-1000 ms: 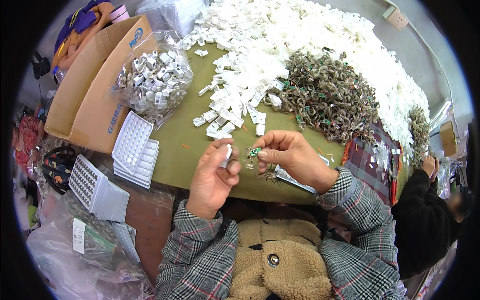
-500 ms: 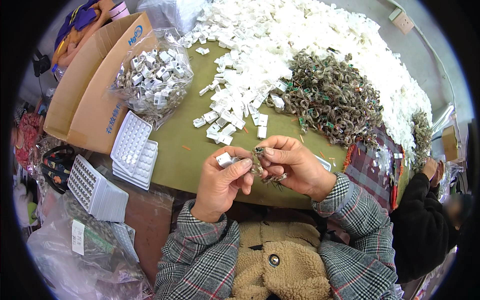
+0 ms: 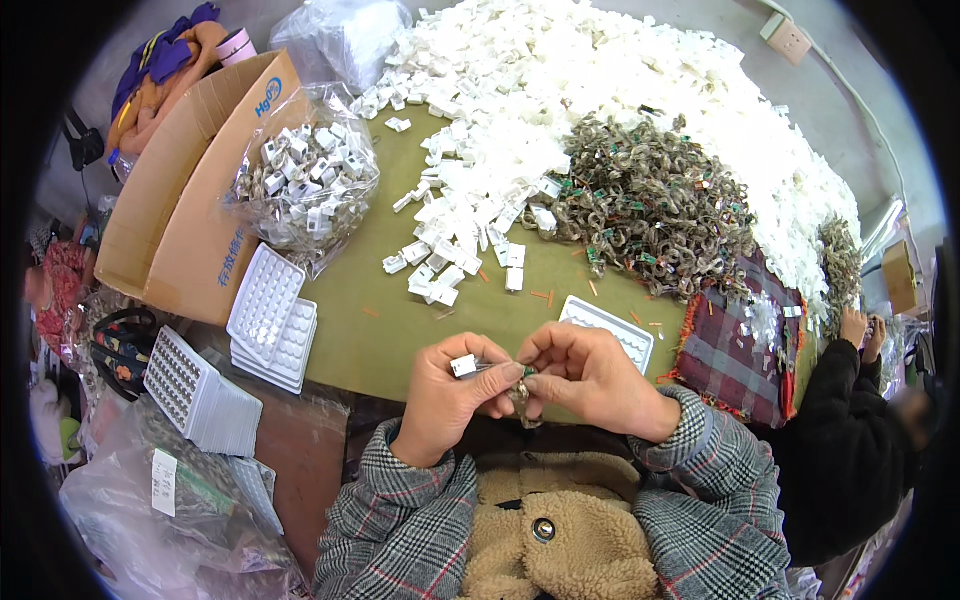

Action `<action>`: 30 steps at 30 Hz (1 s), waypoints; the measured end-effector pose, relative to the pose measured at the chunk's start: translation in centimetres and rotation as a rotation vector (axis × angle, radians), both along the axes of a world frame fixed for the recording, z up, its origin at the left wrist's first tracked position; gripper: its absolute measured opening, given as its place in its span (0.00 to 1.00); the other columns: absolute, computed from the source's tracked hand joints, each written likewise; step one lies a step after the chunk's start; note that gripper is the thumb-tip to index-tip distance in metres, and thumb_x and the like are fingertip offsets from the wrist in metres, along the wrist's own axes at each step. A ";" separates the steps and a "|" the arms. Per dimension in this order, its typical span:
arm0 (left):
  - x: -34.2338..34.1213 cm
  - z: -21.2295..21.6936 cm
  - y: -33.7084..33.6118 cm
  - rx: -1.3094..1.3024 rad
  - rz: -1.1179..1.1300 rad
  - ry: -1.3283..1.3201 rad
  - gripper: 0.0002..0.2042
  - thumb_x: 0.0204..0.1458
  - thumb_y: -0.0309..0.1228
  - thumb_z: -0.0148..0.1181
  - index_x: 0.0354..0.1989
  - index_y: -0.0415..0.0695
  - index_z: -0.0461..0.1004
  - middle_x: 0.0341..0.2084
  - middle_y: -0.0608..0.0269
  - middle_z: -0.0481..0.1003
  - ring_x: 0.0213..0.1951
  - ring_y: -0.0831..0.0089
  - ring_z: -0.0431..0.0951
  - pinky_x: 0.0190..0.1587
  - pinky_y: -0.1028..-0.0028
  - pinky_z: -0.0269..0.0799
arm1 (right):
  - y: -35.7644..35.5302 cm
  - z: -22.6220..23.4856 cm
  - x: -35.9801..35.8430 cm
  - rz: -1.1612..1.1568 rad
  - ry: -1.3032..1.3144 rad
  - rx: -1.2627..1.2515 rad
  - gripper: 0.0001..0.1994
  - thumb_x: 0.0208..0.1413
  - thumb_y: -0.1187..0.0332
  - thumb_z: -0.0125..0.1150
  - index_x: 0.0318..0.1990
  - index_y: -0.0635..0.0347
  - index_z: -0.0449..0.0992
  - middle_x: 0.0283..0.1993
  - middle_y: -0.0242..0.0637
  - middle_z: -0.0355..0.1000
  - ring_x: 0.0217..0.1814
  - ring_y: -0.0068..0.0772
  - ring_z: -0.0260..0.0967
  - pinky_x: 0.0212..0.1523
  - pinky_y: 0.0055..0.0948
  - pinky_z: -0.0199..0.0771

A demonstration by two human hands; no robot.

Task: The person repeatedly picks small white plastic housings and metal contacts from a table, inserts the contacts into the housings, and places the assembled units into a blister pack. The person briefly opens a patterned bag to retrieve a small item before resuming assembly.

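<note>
My left hand (image 3: pixel 446 400) is closed on a small white plastic housing (image 3: pixel 464 366) between thumb and fingers. Fingers pinched, my right hand (image 3: pixel 590 382) holds a small greyish-brown wire coil (image 3: pixel 521 398) with a green bit at its top. Both hands meet at the near table edge, their fingertips almost touching, and the join between wire and housing is partly hidden. Beyond them lies a big heap of white housings (image 3: pixel 500 140). A mound of coiled wire bundles (image 3: pixel 650 205) with green bits rests against that heap.
A white tray with round pockets (image 3: pixel 608 332) lies just past my right hand. To the left stand a cardboard box (image 3: pixel 190 200), a clear bag of white pieces (image 3: pixel 310 185) and stacked trays (image 3: pixel 270 310). Plaid cloth (image 3: pixel 730 345) and another person's dark sleeve (image 3: pixel 830 430) are at right.
Both hands have come lower, nearer to me, and closer together around the wire coil. The white pocketed tray behind the right hand is now more fully uncovered.
</note>
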State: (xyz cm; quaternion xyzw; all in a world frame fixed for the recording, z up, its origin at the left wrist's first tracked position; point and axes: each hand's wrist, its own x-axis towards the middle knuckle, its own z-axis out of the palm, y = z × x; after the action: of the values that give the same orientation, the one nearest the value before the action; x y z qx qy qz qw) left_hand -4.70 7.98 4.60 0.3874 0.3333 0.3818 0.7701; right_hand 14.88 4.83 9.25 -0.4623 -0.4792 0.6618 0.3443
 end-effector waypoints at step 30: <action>5.9 -2.0 6.0 0.420 0.147 0.685 0.09 0.54 0.29 0.68 0.35 0.37 0.76 0.26 0.63 0.75 0.27 0.77 0.70 0.26 0.75 0.64 | -4.0 -1.8 7.4 -0.389 0.098 0.253 0.05 0.59 0.79 0.62 0.41 0.70 0.74 0.33 0.33 0.74 0.31 0.21 0.75 0.33 0.21 0.77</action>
State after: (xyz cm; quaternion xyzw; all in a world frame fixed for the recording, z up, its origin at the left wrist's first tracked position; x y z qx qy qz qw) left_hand 1.19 14.03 2.59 0.6161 0.5119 0.3444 0.4896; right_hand 22.33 0.79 7.48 -0.4665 -0.4428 0.5394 0.5435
